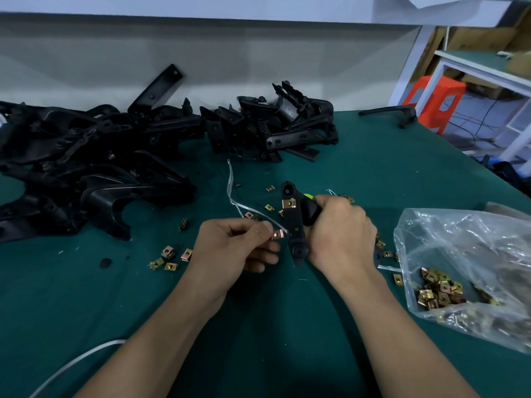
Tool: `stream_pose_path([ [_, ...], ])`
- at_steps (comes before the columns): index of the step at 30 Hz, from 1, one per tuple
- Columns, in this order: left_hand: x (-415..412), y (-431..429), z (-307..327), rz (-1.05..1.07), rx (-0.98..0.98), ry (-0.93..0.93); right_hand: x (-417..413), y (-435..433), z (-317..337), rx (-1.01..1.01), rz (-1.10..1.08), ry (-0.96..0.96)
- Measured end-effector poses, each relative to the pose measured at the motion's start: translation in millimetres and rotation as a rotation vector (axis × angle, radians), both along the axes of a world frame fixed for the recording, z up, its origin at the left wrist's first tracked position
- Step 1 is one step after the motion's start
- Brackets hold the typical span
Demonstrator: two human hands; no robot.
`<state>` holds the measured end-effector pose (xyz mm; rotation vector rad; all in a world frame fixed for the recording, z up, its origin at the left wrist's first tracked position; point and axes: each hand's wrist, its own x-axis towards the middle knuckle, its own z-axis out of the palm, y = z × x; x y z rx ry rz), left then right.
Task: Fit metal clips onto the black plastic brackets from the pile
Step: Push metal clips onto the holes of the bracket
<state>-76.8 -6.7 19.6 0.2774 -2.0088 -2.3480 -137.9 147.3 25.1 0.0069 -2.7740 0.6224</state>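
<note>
Item: my right hand grips one bracket, a fitted clip on it; my left hand pinches a loose clip just beside it; bracket pile beyond.

Dim overhead light, wide-angle bowing at edges, foreground perhaps slightly soft.

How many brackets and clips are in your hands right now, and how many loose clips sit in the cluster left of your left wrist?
Black plastic bracket gripped by the right hand: 1
Fitted metal clip on that bracket: 1
Pinched metal clip in the left hand: 1
Loose clips in the cluster: 4
Total: 7
</note>
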Motion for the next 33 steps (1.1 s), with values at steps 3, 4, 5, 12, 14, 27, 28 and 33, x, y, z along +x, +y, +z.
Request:
stream_pose_path([
  [3,1.4,-0.8,2.8,-0.022,0.122,0.015,0.0,0.0,0.4,0.001,-0.010,-0.006],
  [4,1.5,-1.4,3.2,-0.024,0.152,0.024,0.2,-0.6,0.5,-0.001,-0.010,-0.010],
  [5,1.2,-2.1,2.9,-0.022,0.171,0.029,0.6,-0.9,0.8,-0.004,-0.007,-0.016],
  [12,0.5,-0.3,2.1,-0.042,0.171,0.024,2.9,-3.3,2.3,0.047,0.024,-0.011],
  [14,0.4,-0.3,2.1,-0.035,0.172,0.009,2.8,-3.5,3.0,0.035,0.018,-0.020],
  [27,2.1,-3.1,4.9,-0.061,0.203,-0.025,1.5,0.1,5.8,0.123,-0.011,0.054],
  [28,2.1,-3.1,5.6,-0.070,0.202,-0.023,1.2,-0.1,5.7,0.141,-0.005,0.068],
  [33,3.0,3.1,6.0,-0.071,0.175,-0.007,2.4,-5.0,3.3,0.177,0.041,0.024],
])
